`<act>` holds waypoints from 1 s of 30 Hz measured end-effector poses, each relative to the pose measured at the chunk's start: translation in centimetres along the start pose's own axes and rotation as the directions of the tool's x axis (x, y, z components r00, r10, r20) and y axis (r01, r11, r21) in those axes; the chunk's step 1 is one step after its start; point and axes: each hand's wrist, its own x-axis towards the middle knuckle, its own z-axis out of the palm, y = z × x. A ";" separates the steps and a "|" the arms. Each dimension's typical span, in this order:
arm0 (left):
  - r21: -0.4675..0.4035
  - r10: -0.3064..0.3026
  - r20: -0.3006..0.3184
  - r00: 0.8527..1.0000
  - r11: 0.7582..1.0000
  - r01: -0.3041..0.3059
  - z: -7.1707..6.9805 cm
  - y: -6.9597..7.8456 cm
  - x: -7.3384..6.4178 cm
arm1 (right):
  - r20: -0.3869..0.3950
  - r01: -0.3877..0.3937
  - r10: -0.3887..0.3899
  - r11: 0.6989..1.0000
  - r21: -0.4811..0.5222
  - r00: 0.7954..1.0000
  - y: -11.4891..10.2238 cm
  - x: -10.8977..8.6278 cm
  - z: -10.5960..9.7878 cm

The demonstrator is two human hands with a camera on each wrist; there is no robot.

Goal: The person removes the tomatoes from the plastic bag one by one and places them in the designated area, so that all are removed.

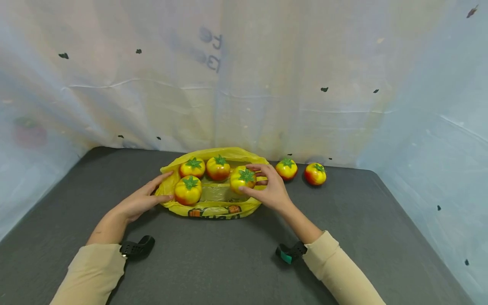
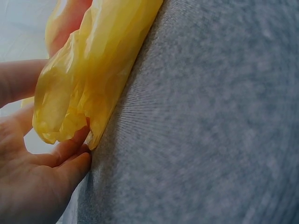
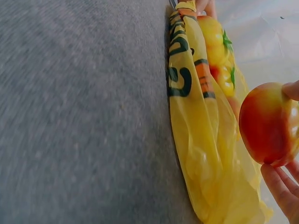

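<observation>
A yellow plastic bag (image 1: 214, 191) lies spread open on the dark table, with three yellow-red tomatoes in its left and back part: a front one (image 1: 187, 191), a back-left one (image 1: 192, 167) and a back-middle one (image 1: 217, 168). My left hand (image 1: 142, 200) holds the bag's left end; in the left wrist view its fingers (image 2: 74, 156) are at the bag's gathered plastic. Over the bag's right side, my right hand (image 1: 271, 188) grips another tomato (image 1: 241, 178) between thumb and fingers. In the right wrist view that tomato (image 3: 266, 123) is above the bag's rim.
Two more tomatoes stand on the table right of the bag, a nearer-to-bag one (image 1: 286, 169) and a farther one (image 1: 315, 174). Pale plastic sheeting (image 1: 259, 101) hangs along the table's back edge and sides. The dark table (image 1: 213, 262) extends toward me.
</observation>
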 end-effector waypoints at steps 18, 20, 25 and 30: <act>0.003 0.002 0.003 1.000 1.000 -0.002 0.0 0.0 -0.1 | -0.084 0.001 -0.007 0.997 -0.074 0.996 4.5 -0.6 -2.5; 0.004 0.002 0.003 1.000 1.000 -0.002 0.0 -0.1 -0.1 | -0.087 -0.009 0.002 0.997 -0.079 0.996 4.6 -0.9 -2.9; -0.002 0.003 0.001 1.000 1.000 -0.003 0.2 -0.1 0.0 | -0.111 -0.059 0.048 0.994 -0.096 0.993 4.8 -1.5 -3.9; -0.009 0.005 -0.005 1.000 1.000 -0.005 0.1 -0.1 0.0 | -0.121 -0.070 0.056 0.991 -0.114 0.991 5.1 -1.8 -4.7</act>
